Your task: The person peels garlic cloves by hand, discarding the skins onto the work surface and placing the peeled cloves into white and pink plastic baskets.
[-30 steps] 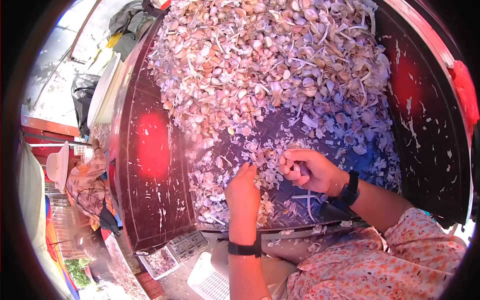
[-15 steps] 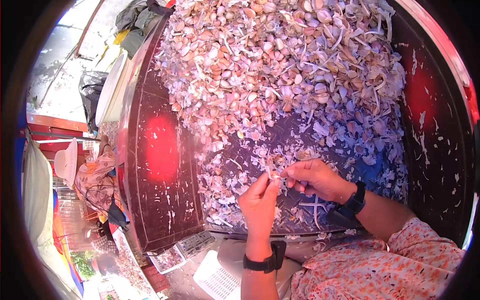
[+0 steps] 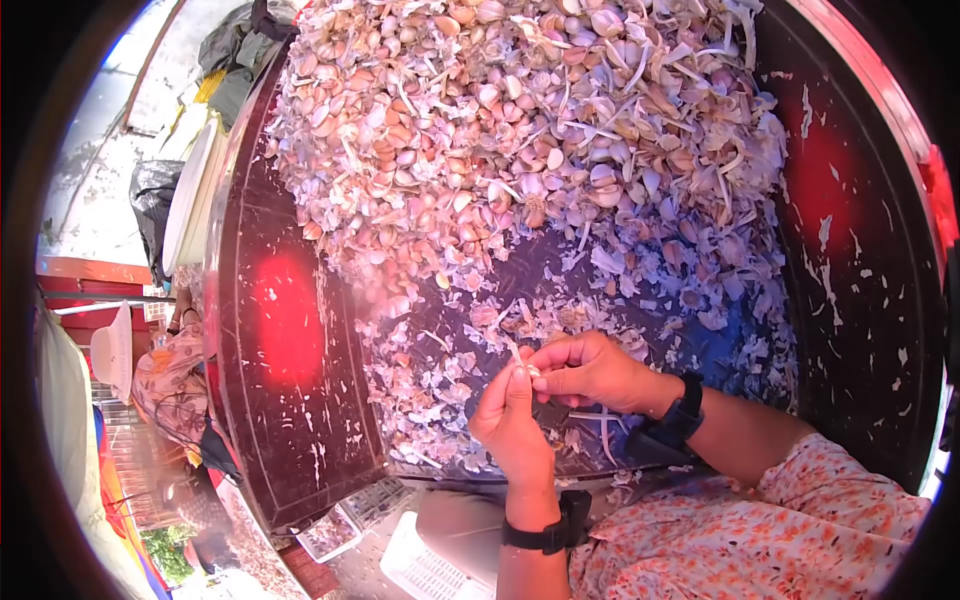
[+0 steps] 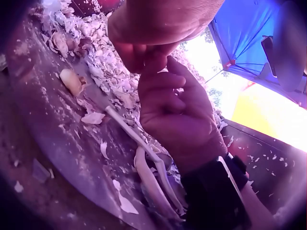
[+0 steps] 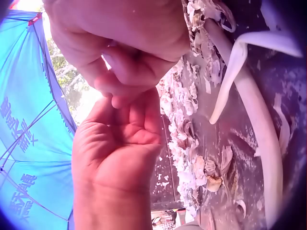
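Note:
In the head view the left hand [image 3: 513, 432] and right hand [image 3: 605, 376] meet at the fingertips over the near part of the dark tray. Between them they pinch a small pale garlic piece [image 3: 532, 371], partly hidden by fingers. In the left wrist view the left hand [image 4: 160, 24] is above the banded right hand [image 4: 180, 112], their fingertips together. The right wrist view shows the right hand [image 5: 120, 43] curled over the left hand [image 5: 117, 153]. Beyond the hands lies a large heap of garlic cloves [image 3: 440, 150] mixed with papery skins.
Dark raised walls [image 3: 300, 400] flank the heap. Loose skins and long pale stalks [image 5: 256, 108] lie near the hands. A white basket [image 3: 430, 565] stands below the near edge. At the left are a person in a pale hat [image 3: 113, 352] and a black bag [image 3: 153, 205].
From apart, the hands have come together at the fingertips and now pinch a small piece. The left hand has moved right, and the head view has shifted slightly.

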Tool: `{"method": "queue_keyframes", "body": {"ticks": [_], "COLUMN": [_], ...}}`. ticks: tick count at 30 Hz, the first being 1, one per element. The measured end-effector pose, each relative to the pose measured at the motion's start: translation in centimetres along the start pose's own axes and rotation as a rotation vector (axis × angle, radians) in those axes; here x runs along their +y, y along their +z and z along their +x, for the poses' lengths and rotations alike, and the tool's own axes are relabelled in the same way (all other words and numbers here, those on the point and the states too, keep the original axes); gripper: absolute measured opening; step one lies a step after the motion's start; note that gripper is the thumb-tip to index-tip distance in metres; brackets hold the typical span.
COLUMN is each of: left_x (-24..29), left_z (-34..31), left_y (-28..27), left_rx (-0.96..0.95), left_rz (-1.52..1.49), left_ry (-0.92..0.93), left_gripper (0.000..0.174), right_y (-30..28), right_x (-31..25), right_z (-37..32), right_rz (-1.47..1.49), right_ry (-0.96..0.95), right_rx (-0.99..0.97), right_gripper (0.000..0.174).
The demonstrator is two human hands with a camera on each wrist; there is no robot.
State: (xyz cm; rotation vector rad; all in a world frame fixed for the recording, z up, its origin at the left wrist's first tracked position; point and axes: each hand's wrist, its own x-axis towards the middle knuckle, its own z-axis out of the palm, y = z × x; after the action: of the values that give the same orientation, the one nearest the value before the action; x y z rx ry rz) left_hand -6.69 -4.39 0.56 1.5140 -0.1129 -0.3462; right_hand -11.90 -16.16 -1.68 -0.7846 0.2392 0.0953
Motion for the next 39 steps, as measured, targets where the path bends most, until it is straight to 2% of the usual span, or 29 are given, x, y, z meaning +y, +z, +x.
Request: {"method": "queue_keyframes", "body": {"ticks": [7,9,12,15,19,23,26,28,29,31,33,35,37,39], "left_x": [0.1,-0.1,-0.4,-1.4,-1.0,-2.4,-2.4,-2.0,-1.7,-1.1,-0.9,-0.7,-0.1,-0.1], "left_z": [-0.5,-0.5,-0.7,-0.6,-1.0,-1.3,-1.4,-1.3,-1.1,-0.4,-0.1,-0.1,-1.0,-1.8], "left_y": [0.2,0.5,0.6,0.7,2.0,1.2,0.9,0.4,0.3,0.2,-0.7,-1.7,-2.0,-2.3], "left_rx": [0.055,0.105,0.08,0.106,0.174,0.09,0.025,-0.005,-0.003,0.202,0.187,0.118,0.097,-0.026], "left_rz": [-0.104,-0.252,-0.371,-0.404,-0.433,-0.442,-0.461,-0.507,-0.507,-0.409,-0.32,-0.017,0.019,0.215], "left_ry": [-0.117,-0.156,-0.191,-0.17,-0.14,-0.118,-0.111,-0.172,-0.173,-0.174,-0.117,-0.016,-0.01,-0.019], "left_gripper": [0.022,0.025,0.027,0.032,0.029,0.029,0.031,0.032,0.032,0.03,0.031,0.032,0.03,0.027], "right_y": [0.2,0.3,0.4,0.6,1.0,1.1,0.9,1.0,1.1,1.2,1.0,1.0,0.8,0.8], "right_x": [0.8,0.6,0.8,1.2,1.1,1.7,1.9,1.6,1.6,1.5,1.6,1.6,2.3,2.5], "right_z": [0.3,0.3,0.3,0.4,0.2,0.3,0.3,-0.2,-0.4,-0.7,-0.5,-0.2,0.2,0.2], "right_rz": [-0.176,-0.229,-0.268,-0.184,-0.076,0.108,0.083,-0.108,-0.108,-0.144,-0.203,-0.298,-0.331,-0.362], "right_ry": [-0.136,-0.159,-0.185,-0.171,-0.182,-0.165,-0.204,-0.253,-0.251,-0.227,-0.244,-0.344,-0.399,-0.45], "right_rx": [-0.024,0.0,0.055,0.123,0.148,0.163,0.171,0.147,0.147,0.055,0.033,0.091,0.081,0.067], "right_gripper": [0.022,0.022,0.022,0.02,0.021,0.02,0.019,0.017,0.017,0.016,0.017,0.017,0.017,0.018]}}
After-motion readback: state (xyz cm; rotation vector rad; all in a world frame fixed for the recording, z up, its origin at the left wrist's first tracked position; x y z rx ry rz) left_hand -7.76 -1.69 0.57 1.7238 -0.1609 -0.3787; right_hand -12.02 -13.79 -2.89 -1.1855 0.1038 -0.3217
